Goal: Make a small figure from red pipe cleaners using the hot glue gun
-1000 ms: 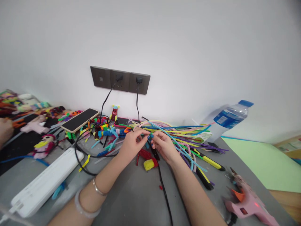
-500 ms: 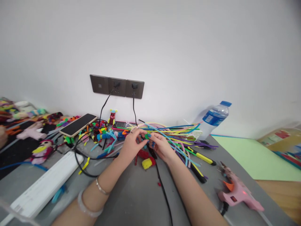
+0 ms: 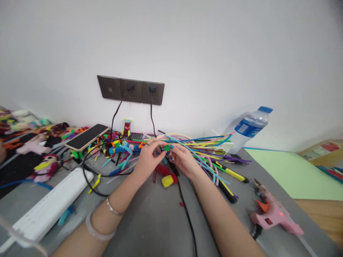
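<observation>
A small green piece (image 3: pixel 166 147), too small to make out fully, is pinched between my two hands above the table. My left hand (image 3: pixel 151 154) has thumb and fingers closed at its left side. From the right, my right hand (image 3: pixel 182 159) grips it with blue-nailed fingertips. Just below lies a red and yellow fuzzy figure (image 3: pixel 168 180) on the grey tabletop. Behind and to the right of my hands spreads a bundle of coloured pipe cleaners (image 3: pixel 200 146).
A pink glue gun (image 3: pixel 276 216) and yellow-black cutters (image 3: pixel 235 175) lie at right, near a water bottle (image 3: pixel 253 123). Left are a white power strip (image 3: pixel 50 207), a phone (image 3: pixel 88 136) and several fuzzy dolls (image 3: pixel 46 167). A black cable (image 3: pixel 187 210) crosses the table front.
The view has shifted slightly, so the wall sockets sit higher and the bottle farther right. Both hands keep hold of the green piece, with fingers slightly rearranged.
</observation>
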`<state>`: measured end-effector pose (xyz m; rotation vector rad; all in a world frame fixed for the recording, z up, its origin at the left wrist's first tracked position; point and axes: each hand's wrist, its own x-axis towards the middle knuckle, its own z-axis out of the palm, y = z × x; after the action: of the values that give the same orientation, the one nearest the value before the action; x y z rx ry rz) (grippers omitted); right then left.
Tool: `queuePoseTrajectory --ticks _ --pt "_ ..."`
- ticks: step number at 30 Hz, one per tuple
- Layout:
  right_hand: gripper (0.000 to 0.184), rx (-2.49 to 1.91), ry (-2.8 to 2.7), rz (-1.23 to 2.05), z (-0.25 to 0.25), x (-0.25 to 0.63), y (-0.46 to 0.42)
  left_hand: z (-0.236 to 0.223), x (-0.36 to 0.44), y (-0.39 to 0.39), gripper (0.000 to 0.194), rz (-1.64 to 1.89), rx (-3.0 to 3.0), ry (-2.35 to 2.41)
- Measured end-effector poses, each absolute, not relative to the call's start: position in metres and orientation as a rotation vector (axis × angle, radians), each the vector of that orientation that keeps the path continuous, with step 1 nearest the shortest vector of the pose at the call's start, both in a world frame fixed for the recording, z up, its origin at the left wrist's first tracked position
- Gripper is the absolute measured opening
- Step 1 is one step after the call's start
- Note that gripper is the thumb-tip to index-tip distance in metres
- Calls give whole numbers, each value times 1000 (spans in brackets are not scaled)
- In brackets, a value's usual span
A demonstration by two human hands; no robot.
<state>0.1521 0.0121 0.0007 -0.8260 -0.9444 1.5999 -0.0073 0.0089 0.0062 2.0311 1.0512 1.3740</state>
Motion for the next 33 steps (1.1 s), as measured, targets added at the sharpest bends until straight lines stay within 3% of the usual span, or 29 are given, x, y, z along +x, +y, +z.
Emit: queuePoseTrajectory --ticks 27,33 --pt "36 -820 -1035 1564 2 153 10 5 -10 11 25 1406 2176 973" --pt "42 -824 -945 1440 1 157 15 8 -9 4 49 1196 2088 1109"
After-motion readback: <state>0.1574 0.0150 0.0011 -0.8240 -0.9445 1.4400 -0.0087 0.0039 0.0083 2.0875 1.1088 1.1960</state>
